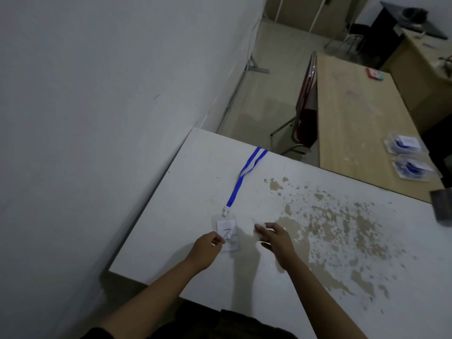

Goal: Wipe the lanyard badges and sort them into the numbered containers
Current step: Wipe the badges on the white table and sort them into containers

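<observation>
A clear badge [228,232] with a white card marked with a black stroke lies flat on the white table [171,204]. Its blue lanyard strap [241,178] runs away from me and hangs over the far edge. My left hand [206,249] pinches the badge's lower left edge with curled fingers. My right hand [275,238] hovers just right of the badge, holding a small pale wipe [259,232] in its fingertips. Two clear containers, one [404,144] behind the other [413,168], hold badges with blue straps on the wooden table at the far right.
A wall runs along the table's left side. The table's right half has worn, peeling brown patches [342,228]. A wooden table [354,118] adjoins the far edge, with a folded red chair [307,106] beside it. A dark grey object [441,206] sits at the right edge.
</observation>
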Demonstrator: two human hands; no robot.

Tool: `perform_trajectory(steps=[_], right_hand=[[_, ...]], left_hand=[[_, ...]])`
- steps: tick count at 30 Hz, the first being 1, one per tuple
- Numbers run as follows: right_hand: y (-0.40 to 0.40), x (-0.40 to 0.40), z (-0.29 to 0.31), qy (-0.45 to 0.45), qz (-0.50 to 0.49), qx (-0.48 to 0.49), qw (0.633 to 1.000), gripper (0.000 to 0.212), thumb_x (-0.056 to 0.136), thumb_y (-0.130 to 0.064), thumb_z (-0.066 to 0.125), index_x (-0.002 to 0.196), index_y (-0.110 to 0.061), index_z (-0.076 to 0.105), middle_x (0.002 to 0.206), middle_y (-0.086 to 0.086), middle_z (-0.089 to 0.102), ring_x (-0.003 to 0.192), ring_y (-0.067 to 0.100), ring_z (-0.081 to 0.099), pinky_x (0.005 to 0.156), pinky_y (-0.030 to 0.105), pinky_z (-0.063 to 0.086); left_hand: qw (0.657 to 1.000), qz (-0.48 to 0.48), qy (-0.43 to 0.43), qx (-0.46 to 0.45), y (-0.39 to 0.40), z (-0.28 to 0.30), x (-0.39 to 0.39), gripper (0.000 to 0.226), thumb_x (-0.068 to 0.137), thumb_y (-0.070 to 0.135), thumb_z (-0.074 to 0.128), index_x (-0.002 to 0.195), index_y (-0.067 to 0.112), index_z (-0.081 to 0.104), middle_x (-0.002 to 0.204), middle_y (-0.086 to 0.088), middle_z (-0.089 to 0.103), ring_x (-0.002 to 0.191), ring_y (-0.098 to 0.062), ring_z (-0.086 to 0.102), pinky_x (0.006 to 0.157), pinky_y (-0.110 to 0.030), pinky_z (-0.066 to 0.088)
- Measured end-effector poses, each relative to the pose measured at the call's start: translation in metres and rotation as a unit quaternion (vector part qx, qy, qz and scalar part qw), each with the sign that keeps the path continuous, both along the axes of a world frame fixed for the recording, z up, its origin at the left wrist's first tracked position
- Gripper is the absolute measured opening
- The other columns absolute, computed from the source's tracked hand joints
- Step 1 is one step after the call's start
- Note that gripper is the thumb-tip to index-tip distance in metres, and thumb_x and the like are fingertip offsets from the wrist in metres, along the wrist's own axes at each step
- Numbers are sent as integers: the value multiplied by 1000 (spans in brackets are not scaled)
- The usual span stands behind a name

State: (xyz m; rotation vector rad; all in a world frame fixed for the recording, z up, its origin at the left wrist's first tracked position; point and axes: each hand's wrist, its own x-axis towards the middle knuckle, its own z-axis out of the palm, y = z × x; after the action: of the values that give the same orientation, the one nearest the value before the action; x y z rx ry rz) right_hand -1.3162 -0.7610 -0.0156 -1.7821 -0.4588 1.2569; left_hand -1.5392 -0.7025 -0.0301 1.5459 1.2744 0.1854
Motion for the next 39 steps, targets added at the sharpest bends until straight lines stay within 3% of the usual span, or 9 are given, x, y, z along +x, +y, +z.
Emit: perform_trajectory(steps=[6, 9, 12, 17, 21, 25, 30, 34, 39], right_hand=[[17, -7, 8, 55, 97, 0, 994, 21, 90, -24, 69, 94, -5, 62, 101, 10, 75, 93, 22, 72, 78, 29, 56], [26, -12, 2, -135, 32, 17, 990, 18, 91, -25, 68, 97, -9, 64, 88, 1, 76, 83, 15, 73, 75, 32, 59], [29, -19, -5, -281, 76, 55, 955, 18, 94, -29, 63, 110, -23, 71, 94, -11, 75, 81, -2, 68, 74, 12, 53], [4, -40, -47, -448, 440, 41, 777, 35, 104, -29, 38, 135, -28, 54, 133, -3, 61, 118, 11, 60, 108, 34, 42], [-21, -31, -63, -521, 514, 29, 681, 48, 104, -43, 22, 149, -34, 34, 156, -10, 29, 147, 16, 23, 121, 50, 15], [-3, -29, -52, -534, 499, -46, 681, 58, 100, -53, 0, 154, -37, 15, 157, -17, 5, 151, 16, -7, 120, 49, -10], [-27, -35, -47, -531, 555, -6, 640, 54, 103, -48, 16, 148, -30, 40, 155, -9, 34, 149, 19, 19, 118, 50, 3], [7, -37, -44, -540, 511, -54, 667, 56, 103, -48, 5, 155, -32, 16, 159, -15, 5, 151, 15, -10, 120, 48, -13], [-25, -38, -38, -530, 562, -33, 634, 58, 103, -48, 9, 149, -28, 38, 156, -8, 33, 149, 20, 18, 118, 50, 0]], left_hand=[[986, -84, 88, 116, 12, -15, 7, 51, 94, 26, 58, 142, 18, 40, 149, -2, 37, 137, -20, 36, 112, -33, 32], [976, -110, 131, 134, 16, -27, 3, 75, 94, 35, 58, 154, 27, 14, 163, 3, 4, 149, -18, 11, 118, -38, 18], [965, -132, 173, 145, 18, -38, 3, 86, 90, 49, 59, 154, 34, 4, 162, 0, -10, 150, -23, -1, 120, -41, 11], [937, -180, 252, 159, 19, -53, 3, 95, 84, 66, 53, 151, 38, -9, 160, -4, -22, 149, -29, -15, 120, -46, 2], [932, -183, 267, 164, 22, -58, 0, 101, 78, 72, 55, 148, 45, -12, 159, -3, -27, 147, -30, -21, 118, -51, -1], [928, -204, 270, 157, 26, -58, -4, 103, 76, 74, 55, 148, 46, -14, 157, -3, -30, 146, -30, -23, 118, -52, -3], [930, -212, 264, 144, 29, -57, -7, 110, 73, 70, 63, 145, 49, -17, 157, -3, -31, 146, -30, -24, 117, -54, -2], [935, -201, 255, 140, 29, -53, -5, 109, 70, 68, 68, 147, 53, -7, 158, -2, -27, 147, -29, -21, 117, -54, -1], [938, -194, 252, 135, 28, -53, -6, 111, 71, 68, 66, 149, 47, -10, 158, -2, -28, 147, -29, -20, 117, -52, -3]])
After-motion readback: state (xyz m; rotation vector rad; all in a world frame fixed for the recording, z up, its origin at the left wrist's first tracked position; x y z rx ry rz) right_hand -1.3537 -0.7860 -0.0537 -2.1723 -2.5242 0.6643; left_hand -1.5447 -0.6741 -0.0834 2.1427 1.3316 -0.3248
